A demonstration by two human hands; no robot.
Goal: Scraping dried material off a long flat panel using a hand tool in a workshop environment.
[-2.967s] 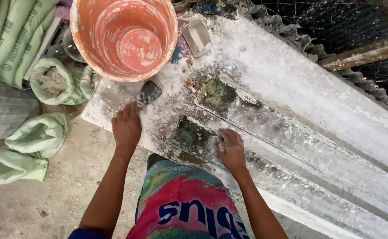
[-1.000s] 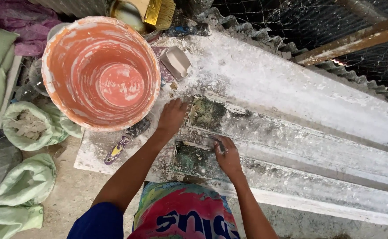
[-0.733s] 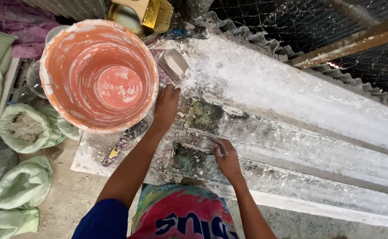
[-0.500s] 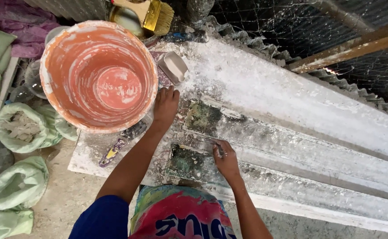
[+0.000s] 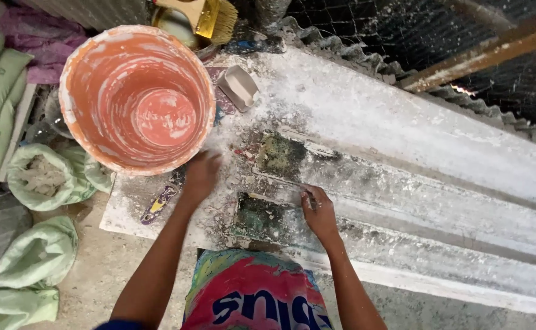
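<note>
My left hand [image 5: 199, 176] is blurred by motion and lies on the white powdery slab [image 5: 402, 134], just below the lower right rim of the orange bucket [image 5: 136, 98]. Nothing shows in it. My right hand [image 5: 318, 212] rests on the slab's ridged part, its fingers pinching a small dark tool [image 5: 310, 198] at the edge of a dark scraped patch [image 5: 258, 217]. A second dark patch [image 5: 280, 156] lies a little farther up, between both hands.
A small white dish-shaped mould [image 5: 238, 87] sits beyond the hands. A purple-and-yellow handled tool [image 5: 158, 205] lies left of my left arm. A yellow-bristled brush [image 5: 210, 15] is at the top. Green sacks [image 5: 35, 256] crowd the left floor; corrugated sheet and wire mesh [image 5: 402, 30] run behind.
My left hand has drawn back from near the white mould towards me and now sits by the bucket's lower rim. My right hand has stayed on the dark patch.
</note>
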